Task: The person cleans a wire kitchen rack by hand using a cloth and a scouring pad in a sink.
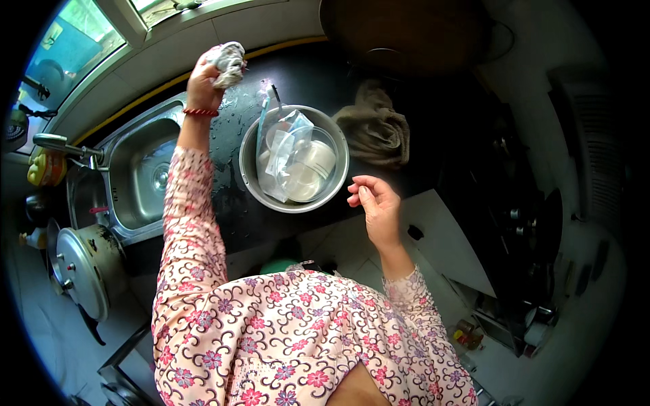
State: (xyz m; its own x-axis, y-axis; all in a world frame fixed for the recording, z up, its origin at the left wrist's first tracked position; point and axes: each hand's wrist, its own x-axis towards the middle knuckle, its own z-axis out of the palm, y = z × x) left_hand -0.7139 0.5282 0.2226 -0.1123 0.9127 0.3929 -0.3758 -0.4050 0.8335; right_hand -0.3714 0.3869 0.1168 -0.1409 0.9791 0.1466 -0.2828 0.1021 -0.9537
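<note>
Stretched out over the back of the black countertop point(226, 203), my left hand point(204, 76) grips a crumpled whitish cloth point(229, 63). Water drops lie on the counter below that arm. My right hand point(378, 203) is held in the air with curled fingers and nothing visible in it, just right of a round metal pot point(293, 207). Inside the pot are clear plastic bags point(281, 152), a pale cup-like container point(320, 158), and a blue toothbrush point(263, 109) leaning on the rim. A brown towel point(376, 129) lies bunched to the pot's right.
To the left is a stainless steel sink point(144, 177) with a faucet point(71, 147). A yellow bottle point(46, 168) stands beyond it, and a pressure cooker point(84, 274) sits nearer. A large dark pan point(406, 35) occupies the back right. A white cabinet door point(449, 238) hangs open at right.
</note>
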